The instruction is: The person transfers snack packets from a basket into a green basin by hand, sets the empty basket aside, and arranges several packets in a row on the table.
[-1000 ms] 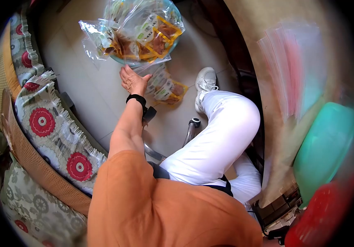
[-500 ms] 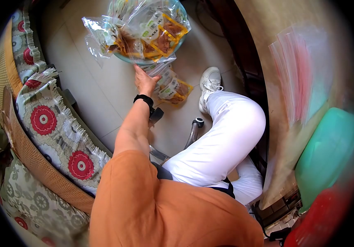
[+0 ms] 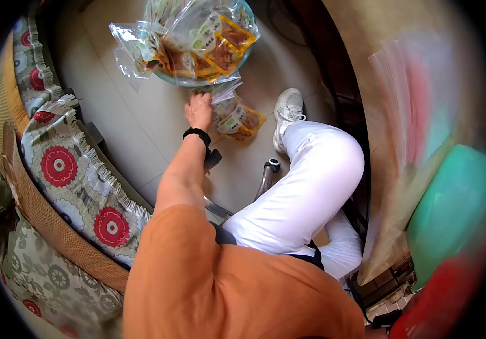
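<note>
My left hand (image 3: 199, 111), with a black band on its wrist, reaches down to the floor with its fingers curled. It grips the upper left edge of a clear zip bag (image 3: 237, 120) holding yellow-edged food packets; the fingertips are partly hidden. Just beyond, a light-blue basin (image 3: 170, 80) is heaped with more clear zip bags (image 3: 220, 48) of the same packets, some spilling over its left rim. My right hand is out of view.
A patterned, fringed cover (image 3: 59, 164) drapes the seat on the left. On the right, a table (image 3: 347, 34) bears a stack of red-edged clear bags (image 3: 404, 101). A green plastic thing (image 3: 452, 209) is beside it. My white shoe (image 3: 289, 110) and a metal leg (image 3: 265, 179) are near the bag.
My left hand's fingers have gone from stretched apart to curled in at the bag's edge. The bag and basin have barely moved in view.
</note>
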Action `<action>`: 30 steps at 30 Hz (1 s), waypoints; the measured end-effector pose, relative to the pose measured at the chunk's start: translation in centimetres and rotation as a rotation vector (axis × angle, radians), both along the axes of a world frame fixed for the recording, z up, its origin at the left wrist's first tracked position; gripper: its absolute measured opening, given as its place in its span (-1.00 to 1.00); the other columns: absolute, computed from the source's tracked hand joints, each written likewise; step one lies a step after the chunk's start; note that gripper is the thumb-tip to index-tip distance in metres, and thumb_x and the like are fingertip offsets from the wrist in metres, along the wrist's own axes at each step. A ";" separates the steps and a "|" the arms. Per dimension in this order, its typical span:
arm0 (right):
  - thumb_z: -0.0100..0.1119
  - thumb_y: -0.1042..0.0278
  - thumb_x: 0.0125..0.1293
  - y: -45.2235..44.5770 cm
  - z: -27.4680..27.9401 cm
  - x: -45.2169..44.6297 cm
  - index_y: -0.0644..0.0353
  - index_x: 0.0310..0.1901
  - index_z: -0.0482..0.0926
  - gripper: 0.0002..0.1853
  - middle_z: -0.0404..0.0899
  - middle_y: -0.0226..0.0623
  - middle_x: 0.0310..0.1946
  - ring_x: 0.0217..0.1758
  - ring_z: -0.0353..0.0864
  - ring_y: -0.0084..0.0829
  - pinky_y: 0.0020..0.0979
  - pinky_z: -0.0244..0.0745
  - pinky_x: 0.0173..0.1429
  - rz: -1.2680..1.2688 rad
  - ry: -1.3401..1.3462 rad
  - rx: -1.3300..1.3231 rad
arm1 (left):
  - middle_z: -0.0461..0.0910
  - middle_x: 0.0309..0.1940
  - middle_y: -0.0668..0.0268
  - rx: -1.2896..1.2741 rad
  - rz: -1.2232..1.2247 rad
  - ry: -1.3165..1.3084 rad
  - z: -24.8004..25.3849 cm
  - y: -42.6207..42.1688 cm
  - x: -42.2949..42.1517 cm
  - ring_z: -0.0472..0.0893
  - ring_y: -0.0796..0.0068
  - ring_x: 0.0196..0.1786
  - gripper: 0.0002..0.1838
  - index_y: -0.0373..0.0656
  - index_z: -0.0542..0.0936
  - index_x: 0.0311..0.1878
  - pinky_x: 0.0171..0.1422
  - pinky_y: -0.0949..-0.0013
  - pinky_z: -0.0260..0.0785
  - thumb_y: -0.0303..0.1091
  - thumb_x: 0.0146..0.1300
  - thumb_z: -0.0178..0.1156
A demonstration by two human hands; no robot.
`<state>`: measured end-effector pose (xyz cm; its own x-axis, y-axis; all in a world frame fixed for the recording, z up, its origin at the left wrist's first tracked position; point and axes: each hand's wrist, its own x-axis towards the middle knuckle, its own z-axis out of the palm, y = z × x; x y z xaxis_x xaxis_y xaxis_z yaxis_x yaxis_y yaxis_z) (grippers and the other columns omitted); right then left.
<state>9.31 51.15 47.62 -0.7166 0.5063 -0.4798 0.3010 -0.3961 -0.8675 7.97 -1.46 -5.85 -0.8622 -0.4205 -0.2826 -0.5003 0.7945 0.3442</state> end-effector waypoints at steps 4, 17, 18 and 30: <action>-0.07 0.33 0.30 0.2 0.3 0.4 0.29 0.29 0.15 -0.46 0.25 -0.14 0.26 0.29 0.27 -0.22 -0.12 0.15 0.36 0.023 0.024 -0.017 | 0.56 -0.24 0.03 0.150 0.052 -0.148 1.9 0.7 -0.9 0.52 0.02 -0.07 -0.84 -0.08 0.46 -0.23 -0.06 0.11 0.34 -0.48 0.08 0.01; -0.07 0.33 0.29 -2.2 -0.8 0.6 0.31 0.29 0.14 -0.45 0.23 -0.13 0.27 0.30 0.25 -0.22 -0.12 0.14 0.37 0.299 0.129 -0.174 | 0.39 -0.46 0.50 0.953 0.261 0.029 10.6 -0.9 -1.0 0.28 0.68 -0.43 -0.70 -0.22 0.52 -0.22 -0.37 0.46 0.19 -0.14 0.27 0.08; -0.07 0.38 0.29 -3.0 -2.1 0.4 0.32 0.27 0.15 -0.47 0.24 -0.13 0.26 0.32 0.24 -0.23 -0.14 0.14 0.38 0.472 0.221 -0.036 | 0.39 -0.47 0.49 0.950 0.169 0.063 12.5 -2.3 -1.0 0.31 0.64 -0.43 -0.68 -0.23 0.51 -0.23 -0.38 0.42 0.19 -0.11 0.23 0.12; -0.05 0.70 0.12 -13.4 -7.7 0.7 0.29 0.12 0.31 -0.54 0.50 -0.30 -0.04 -0.03 0.51 -0.51 -0.44 0.44 0.06 0.646 0.408 -0.087 | 0.52 -0.45 0.46 0.842 0.208 0.973 41.2 -8.6 -0.6 0.41 0.73 -0.53 -0.83 -0.23 0.57 -0.20 -0.51 0.59 0.25 -0.35 0.20 0.18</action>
